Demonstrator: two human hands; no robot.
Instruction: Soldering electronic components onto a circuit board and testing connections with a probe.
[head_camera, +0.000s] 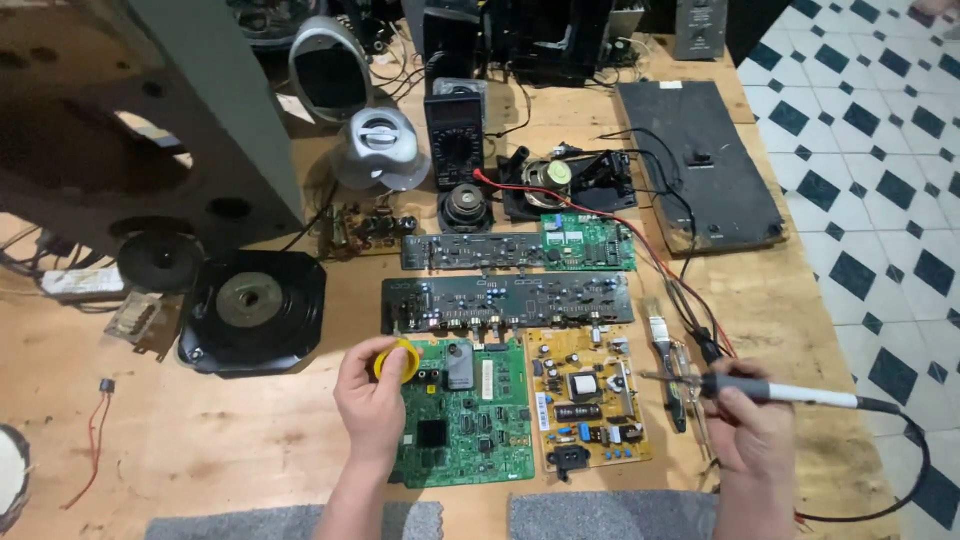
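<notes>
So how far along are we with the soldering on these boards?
Already done: the boards are laid out bare, with the green circuit board nearest. In hand: the left hand holds a small round yellow tin over that board's corner, and the right hand holds a white-handled soldering iron, tip in the air beside the yellow power board. Left: the tip touches no board; no fresh joint is discernible.

Even, fairly bright light, soft shadows, slight edge distortion.
</notes>
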